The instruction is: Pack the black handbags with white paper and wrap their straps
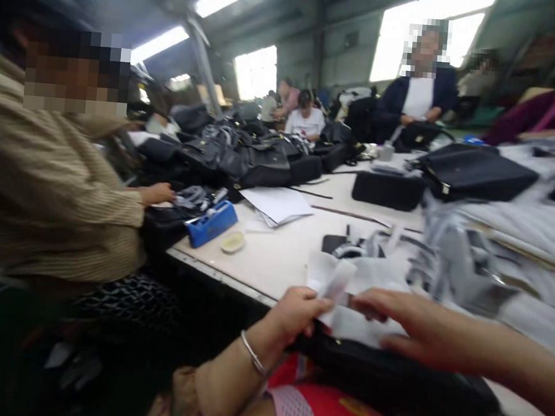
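My left hand (298, 313), with a silver bangle on its wrist, is closed on a thin white sheet (342, 278) that looks like tissue paper or film. To its right, my right hand (406, 321) reaches across more white paper (357, 326), its thumb and fingers apart; the fingertips are slightly blurred. Beneath both hands lies a black bag (384, 370) at the table's near edge, partly hidden by my right arm. Just beyond the hands, straps wrapped in white and grey material (371, 244) rest on the table.
A blue tape dispenser (213, 223), a small pale dish (232, 242) and white sheets (278, 205) sit on the white table (254, 264). Black bags (252, 158) are heaped behind. Wrapped goods (509, 245) cover the right side. A co-worker (68, 185) stands close at left; others work farther back.
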Tool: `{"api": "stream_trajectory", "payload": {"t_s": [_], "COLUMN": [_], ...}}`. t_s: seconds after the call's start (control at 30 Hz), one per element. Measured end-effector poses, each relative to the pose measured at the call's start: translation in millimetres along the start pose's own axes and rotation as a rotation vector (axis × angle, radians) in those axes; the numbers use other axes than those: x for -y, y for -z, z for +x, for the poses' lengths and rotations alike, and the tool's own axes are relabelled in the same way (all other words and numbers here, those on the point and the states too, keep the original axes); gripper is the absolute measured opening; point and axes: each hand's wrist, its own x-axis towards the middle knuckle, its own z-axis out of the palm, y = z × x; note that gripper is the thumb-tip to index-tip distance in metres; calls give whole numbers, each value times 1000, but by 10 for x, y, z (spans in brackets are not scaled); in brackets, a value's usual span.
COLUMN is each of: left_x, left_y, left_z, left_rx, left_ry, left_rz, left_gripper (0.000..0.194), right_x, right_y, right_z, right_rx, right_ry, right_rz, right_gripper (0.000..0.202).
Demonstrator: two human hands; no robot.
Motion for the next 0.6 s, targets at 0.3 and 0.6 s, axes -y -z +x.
{"api": "stream_trajectory", "payload": {"t_s": [0.3, 0.6], "left_x": [-63, -128], "left_y": [18, -83], "left_z": [68, -36], "left_rx": [87, 30], "left_ry": [-60, -151], "left_rz": [144, 554], "left_gripper": [38, 51], "right_x": [397, 254], "right_y": [275, 199], "right_z": [524, 1091], "right_rx": [199, 441], "right_ry": [488, 111], "right_rz": [-636, -234], "right_gripper": [22, 16]}}
